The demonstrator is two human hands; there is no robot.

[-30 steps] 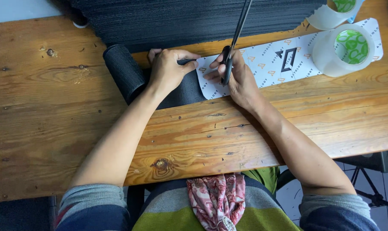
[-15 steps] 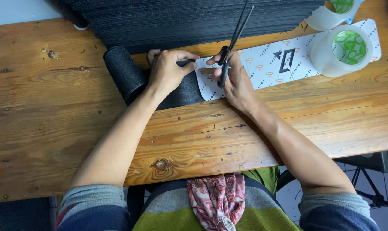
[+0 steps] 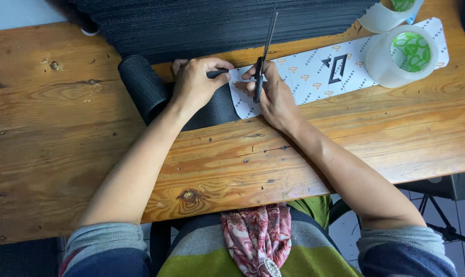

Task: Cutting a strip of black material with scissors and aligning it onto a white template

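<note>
My right hand (image 3: 273,95) grips a pair of black scissors (image 3: 264,51), its blades closed and pointing away from me over the far edge of the wooden table (image 3: 63,154). My left hand (image 3: 196,82) presses down on a roll of black rough sheet (image 3: 140,84) where it meets a long white patterned board (image 3: 325,69). The scissors sit at the seam between the black sheet and the white board. My fingers hide the scissor handles.
Two rolls of clear tape with green cores stand at the far right, one large (image 3: 402,56) on the white board and one (image 3: 386,15) behind it. A stack of black sheets (image 3: 222,23) lies along the table's far side.
The scissor blades were apart half a second ago and are now closed. Both hands have stayed in nearly the same place.
</note>
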